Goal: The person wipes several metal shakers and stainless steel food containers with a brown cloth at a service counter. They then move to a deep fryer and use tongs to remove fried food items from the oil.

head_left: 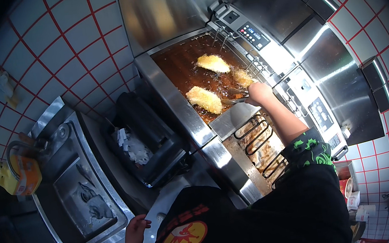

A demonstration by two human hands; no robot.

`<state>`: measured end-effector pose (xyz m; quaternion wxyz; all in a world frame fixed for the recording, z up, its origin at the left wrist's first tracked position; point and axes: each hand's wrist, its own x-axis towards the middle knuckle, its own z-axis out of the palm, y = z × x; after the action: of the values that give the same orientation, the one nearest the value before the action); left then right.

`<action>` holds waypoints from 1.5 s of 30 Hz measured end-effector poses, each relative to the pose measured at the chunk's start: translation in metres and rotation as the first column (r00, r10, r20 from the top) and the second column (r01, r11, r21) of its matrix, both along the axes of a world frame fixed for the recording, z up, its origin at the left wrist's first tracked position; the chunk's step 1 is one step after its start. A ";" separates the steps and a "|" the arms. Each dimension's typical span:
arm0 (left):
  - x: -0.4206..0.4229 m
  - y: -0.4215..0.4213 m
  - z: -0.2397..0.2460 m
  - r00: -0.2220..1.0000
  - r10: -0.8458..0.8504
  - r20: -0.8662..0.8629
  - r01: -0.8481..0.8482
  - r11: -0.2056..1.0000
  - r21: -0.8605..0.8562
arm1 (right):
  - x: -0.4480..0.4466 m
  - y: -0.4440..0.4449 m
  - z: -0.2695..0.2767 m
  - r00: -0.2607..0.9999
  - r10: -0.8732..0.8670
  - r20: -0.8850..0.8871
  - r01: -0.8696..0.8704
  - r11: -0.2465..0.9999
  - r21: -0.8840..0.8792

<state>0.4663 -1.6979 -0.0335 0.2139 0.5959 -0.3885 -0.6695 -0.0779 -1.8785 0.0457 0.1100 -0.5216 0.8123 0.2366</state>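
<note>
My right hand (259,94) is closed around a pair of metal tongs (236,96), whose jaws reach over the hot oil of a deep fryer (176,65). Bubbles rise around three battered, golden pieces of food in the oil. One piece (204,100) lies left of the tongs, another (213,64) floats farther back, and a browner third piece (243,78) is just beyond my right hand. Whether the tongs touch any piece, I cannot tell. My left hand (138,227) hangs low beside my body near the sink's corner, fingers loosely curled, with nothing seen in it.
Beside the oil vat is a second vat with bare heating coils (255,139). Control panels (253,36) line the fryer's back. A black bin (155,155) with crumpled paper stands left of it. Farther left is a steel sink (117,207) with a yellow jug (21,175) at its edge.
</note>
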 end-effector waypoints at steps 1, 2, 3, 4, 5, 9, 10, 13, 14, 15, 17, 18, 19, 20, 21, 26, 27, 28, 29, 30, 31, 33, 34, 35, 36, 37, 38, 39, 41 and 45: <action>0.000 0.000 0.000 1.000 0.008 0.003 -0.008 1.000 0.003 | 0.002 0.001 0.000 1.000 0.009 0.019 -0.009 1.000 0.000; 0.000 0.000 0.001 1.000 0.014 0.005 -0.014 1.000 0.005 | 0.004 0.002 -0.001 0.999 0.018 0.029 -0.018 1.000 0.001; 0.000 0.001 0.001 1.000 0.018 0.008 -0.018 1.000 0.009 | 0.005 0.003 -0.001 0.999 0.024 0.029 -0.024 1.000 -0.010; 0.000 0.001 0.001 1.000 0.023 0.010 -0.023 1.000 0.013 | 0.006 0.004 -0.002 0.999 0.030 0.029 -0.029 0.999 -0.020; -0.001 0.001 0.001 1.000 0.020 0.005 -0.020 1.000 0.010 | 0.007 0.004 -0.002 0.999 0.036 0.028 -0.035 0.999 -0.030; 0.000 0.002 -0.002 1.000 0.008 0.010 -0.008 1.000 0.009 | 0.011 -0.003 -0.006 0.993 0.115 -0.013 -0.115 0.993 -0.029; 0.000 0.002 -0.003 1.000 0.005 0.015 -0.005 1.000 0.010 | 0.009 -0.008 -0.013 0.987 0.151 -0.057 -0.152 0.988 -0.022; 0.001 0.002 -0.003 0.999 0.009 0.033 -0.009 1.000 0.010 | 0.010 -0.021 -0.024 0.971 0.230 -0.072 -0.234 0.970 -0.066; 0.001 0.003 -0.004 0.999 0.011 0.036 -0.012 1.000 0.013 | 0.007 -0.026 -0.032 0.960 0.271 -0.070 -0.277 0.957 -0.090; 0.001 0.004 -0.004 0.999 0.017 0.039 -0.018 1.000 0.016 | 0.007 -0.031 -0.036 0.950 0.304 -0.069 -0.310 0.946 -0.098; 0.001 0.005 -0.002 0.998 0.029 0.054 -0.030 0.999 0.027 | 0.006 -0.038 -0.045 0.928 0.367 -0.066 -0.373 0.921 -0.114; 0.000 0.007 0.000 0.997 0.037 0.067 -0.040 0.999 0.035 | 0.010 -0.041 -0.042 0.929 0.366 -0.056 -0.370 0.925 -0.089; 0.000 0.008 0.001 0.996 0.045 0.080 -0.049 0.998 0.042 | 0.012 -0.044 -0.043 0.930 0.362 -0.063 -0.366 0.928 -0.072; 0.000 0.009 0.002 0.996 0.051 0.075 -0.053 0.998 0.035 | 0.013 -0.046 -0.044 0.931 0.358 -0.071 -0.362 0.930 -0.056; 0.000 0.010 0.002 0.996 0.056 0.069 -0.058 0.998 0.030 | 0.015 -0.047 -0.044 0.932 0.354 -0.080 -0.358 0.933 -0.037; 0.001 0.012 -0.002 0.996 0.065 0.057 -0.067 0.997 0.038 | 0.022 -0.045 -0.019 0.929 0.359 -0.090 -0.362 0.932 -0.020; 0.002 0.010 -0.005 0.997 0.056 0.049 -0.057 0.998 0.028 | 0.023 -0.044 -0.013 0.930 0.353 -0.099 -0.355 0.935 -0.010; 0.001 0.008 -0.006 0.998 0.047 0.042 -0.048 0.999 0.018 | 0.021 -0.043 -0.011 0.935 0.338 -0.102 -0.342 0.940 -0.015; 0.001 0.007 -0.006 0.998 0.038 0.044 -0.039 0.999 0.015 | 0.019 -0.041 -0.009 0.940 0.324 -0.106 -0.328 0.945 -0.020; -0.001 0.003 -0.005 0.999 0.029 0.044 -0.029 0.999 0.013 | 0.016 -0.040 -0.006 0.945 0.310 -0.110 -0.314 0.949 -0.025; -0.002 0.002 -0.004 0.999 0.020 0.045 -0.020 1.000 0.010 | 0.014 -0.039 -0.002 0.960 0.267 -0.078 -0.270 0.963 -0.023; -0.002 0.001 -0.009 1.000 0.018 0.024 -0.018 1.000 0.002 | 0.009 -0.037 0.006 0.984 0.179 -0.014 -0.179 0.984 -0.016; -0.001 0.001 -0.010 1.000 0.015 0.015 -0.015 1.000 -0.003 | -0.003 -0.035 0.003 0.988 0.146 0.040 -0.144 0.988 -0.046; -0.002 0.000 -0.009 1.000 0.014 0.020 -0.014 1.000 -0.004 | -0.013 -0.035 0.001 0.993 0.082 0.089 -0.081 0.997 -0.016; -0.004 -0.002 -0.006 1.000 0.011 0.026 -0.011 1.000 -0.004 | -0.021 -0.035 0.000 0.991 0.015 0.136 -0.018 1.000 0.018; -0.004 -0.003 -0.004 0.999 0.011 0.033 -0.011 1.000 -0.003 | -0.029 -0.035 -0.001 0.982 -0.052 0.183 0.042 0.998 0.055; -0.004 -0.004 -0.005 1.000 0.005 0.028 -0.005 1.000 -0.010 | -0.039 -0.033 -0.001 0.958 -0.120 0.261 0.110 0.993 0.051; -0.003 -0.003 -0.006 1.000 0.006 0.021 -0.005 1.000 -0.017 | -0.042 -0.030 0.002 0.967 -0.091 0.240 0.087 0.996 0.026; -0.001 -0.002 -0.009 1.000 -0.007 0.012 0.008 0.999 -0.034 | -0.046 -0.023 0.006 0.980 -0.036 0.195 0.041 0.999 -0.024; 0.001 0.000 -0.010 0.999 -0.034 0.001 0.034 0.998 -0.048 | -0.023 -0.004 0.028 0.984 0.153 -0.086 -0.161 0.983 -0.092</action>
<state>0.4675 -1.6976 -0.0435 0.2168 0.5839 -0.4147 -0.6634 -0.1005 -1.8822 0.0742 0.0332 -0.5792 0.7829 0.2246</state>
